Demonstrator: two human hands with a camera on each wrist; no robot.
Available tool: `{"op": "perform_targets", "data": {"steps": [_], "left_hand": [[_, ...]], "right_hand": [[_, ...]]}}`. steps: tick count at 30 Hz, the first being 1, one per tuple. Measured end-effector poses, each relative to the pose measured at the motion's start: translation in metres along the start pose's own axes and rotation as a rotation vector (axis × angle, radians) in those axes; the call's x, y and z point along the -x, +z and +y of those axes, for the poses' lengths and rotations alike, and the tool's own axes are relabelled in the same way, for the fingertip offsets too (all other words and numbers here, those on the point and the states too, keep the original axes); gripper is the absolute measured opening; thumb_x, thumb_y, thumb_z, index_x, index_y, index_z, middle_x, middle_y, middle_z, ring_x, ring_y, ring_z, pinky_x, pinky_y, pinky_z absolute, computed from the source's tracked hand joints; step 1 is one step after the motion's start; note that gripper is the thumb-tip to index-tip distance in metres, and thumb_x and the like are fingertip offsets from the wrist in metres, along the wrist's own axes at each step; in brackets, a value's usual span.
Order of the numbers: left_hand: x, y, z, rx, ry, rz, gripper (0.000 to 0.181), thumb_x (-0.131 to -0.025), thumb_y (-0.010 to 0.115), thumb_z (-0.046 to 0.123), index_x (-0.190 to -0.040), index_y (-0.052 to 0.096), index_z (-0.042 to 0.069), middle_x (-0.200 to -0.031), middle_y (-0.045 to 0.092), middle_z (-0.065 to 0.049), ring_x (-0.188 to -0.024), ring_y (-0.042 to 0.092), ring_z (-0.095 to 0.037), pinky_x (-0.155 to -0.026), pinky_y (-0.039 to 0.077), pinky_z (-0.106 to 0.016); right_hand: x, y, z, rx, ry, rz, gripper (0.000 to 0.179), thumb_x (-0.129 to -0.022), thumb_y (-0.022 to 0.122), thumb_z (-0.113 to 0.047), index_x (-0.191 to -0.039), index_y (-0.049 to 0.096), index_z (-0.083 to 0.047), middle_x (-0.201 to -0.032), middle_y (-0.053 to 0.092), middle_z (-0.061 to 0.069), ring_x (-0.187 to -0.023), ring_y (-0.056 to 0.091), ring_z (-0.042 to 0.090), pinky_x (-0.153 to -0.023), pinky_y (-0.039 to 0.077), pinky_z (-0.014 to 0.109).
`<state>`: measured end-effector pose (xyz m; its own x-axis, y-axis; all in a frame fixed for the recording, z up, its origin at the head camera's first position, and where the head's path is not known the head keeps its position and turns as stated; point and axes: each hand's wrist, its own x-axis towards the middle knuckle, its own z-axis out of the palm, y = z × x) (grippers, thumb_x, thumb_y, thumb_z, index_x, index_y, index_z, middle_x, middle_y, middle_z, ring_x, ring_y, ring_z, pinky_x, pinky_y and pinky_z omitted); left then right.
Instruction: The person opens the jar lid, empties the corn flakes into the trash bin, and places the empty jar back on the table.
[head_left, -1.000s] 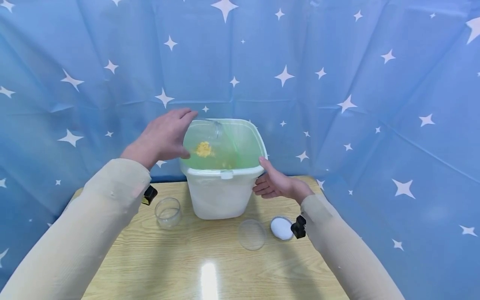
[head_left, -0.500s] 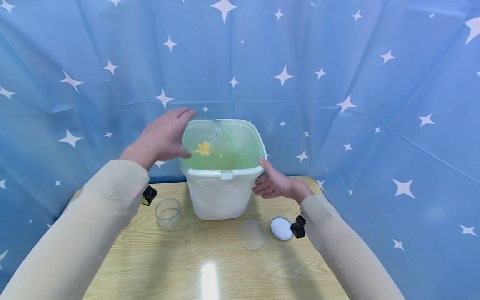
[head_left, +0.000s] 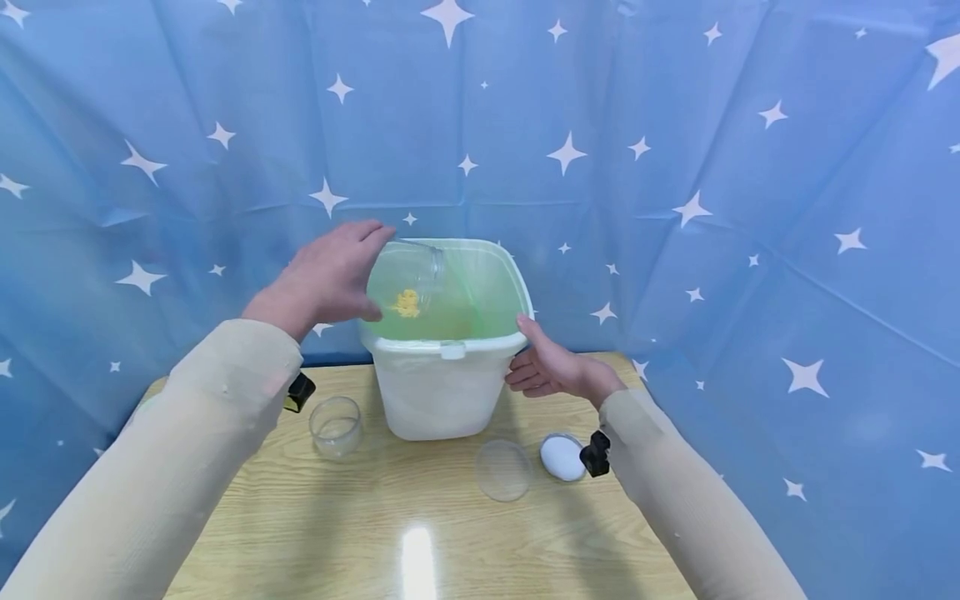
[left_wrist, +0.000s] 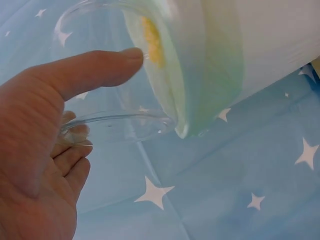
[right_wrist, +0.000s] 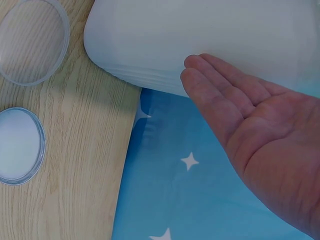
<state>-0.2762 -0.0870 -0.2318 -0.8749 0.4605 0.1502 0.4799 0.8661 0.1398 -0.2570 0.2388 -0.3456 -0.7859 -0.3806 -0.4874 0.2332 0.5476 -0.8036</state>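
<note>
My left hand (head_left: pixel 326 271) grips a clear jar (head_left: pixel 408 260), tipped on its side at the left of the bin's top with its mouth to the right. In the left wrist view, thumb and fingers lie on either side of the jar wall (left_wrist: pixel 117 120). A clump of yellow pieces (head_left: pixel 407 303) shows through the clear wall. The white bin (head_left: pixel 438 392) has a pale green inside, its bottom hidden. My right hand (head_left: pixel 551 364) sets its thumb at the bin's right rim, fingers straight below it; in the right wrist view these fingers (right_wrist: pixel 220 90) lie along the bin's side.
A clear round container (head_left: pixel 336 427) stands on the wooden table (head_left: pixel 360 533), left of the bin. In front lies a clear disc-shaped lid (head_left: pixel 503 471), with a small round dish of white contents (head_left: pixel 562 457) beside it. A blue star-patterned curtain (head_left: pixel 600 100) hangs close behind.
My left hand has tilted the jar slightly back and forth in place, and the yellow pieces have shifted a little. A brownish-yellow blur inside the bin has faded. My right hand has stayed put.
</note>
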Motion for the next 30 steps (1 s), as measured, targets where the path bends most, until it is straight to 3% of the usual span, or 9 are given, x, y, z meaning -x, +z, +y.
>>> {"op": "perform_targets", "data": {"steps": [30], "left_hand": [[-0.0014, -0.0025, 0.0023, -0.088, 0.042, 0.000, 0.106, -0.070, 0.086, 0.020, -0.155, 0.023, 0.012, -0.160, 0.026, -0.013, -0.147, 0.025, -0.036, -0.113, 0.035, -0.057]], "right_hand": [[-0.0024, -0.0003, -0.0019, -0.002, -0.003, -0.003, 0.111, -0.088, 0.000, -0.079, -0.147, 0.029, 0.011, -0.146, 0.043, 0.030, -0.137, 0.044, 0.040, -0.114, 0.038, 0.048]]}}
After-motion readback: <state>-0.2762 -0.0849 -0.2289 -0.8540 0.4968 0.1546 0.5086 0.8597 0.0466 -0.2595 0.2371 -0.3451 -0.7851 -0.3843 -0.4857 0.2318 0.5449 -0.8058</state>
